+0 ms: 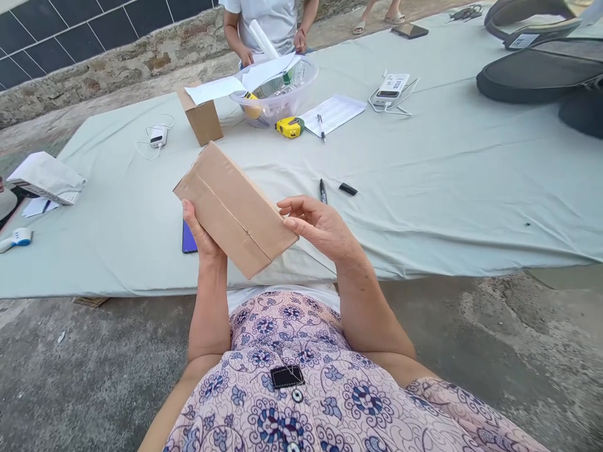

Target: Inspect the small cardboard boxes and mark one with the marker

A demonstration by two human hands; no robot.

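A brown cardboard box (235,210) is held tilted above the near part of the table, a seam running along its upward face. My left hand (200,233) grips it from the lower left, the thumb showing at the edge and the other fingers hidden behind. At the box's right end, my right hand (318,226) touches the corner with its thumb, fingers curled close to the edge. Beyond that hand lie a black marker (323,191) and its black cap (348,189). Partly covered by the box is a blue-purple flat object (189,238).
A second cardboard box (202,120), a clear plastic basin (277,108) of items, a yellow tape measure (290,127) and a pen (321,127) on paper (336,114) stand farther back. White devices with cables, a phone (409,31) and black headgear (541,69) lie around. Another person (268,28) is opposite.
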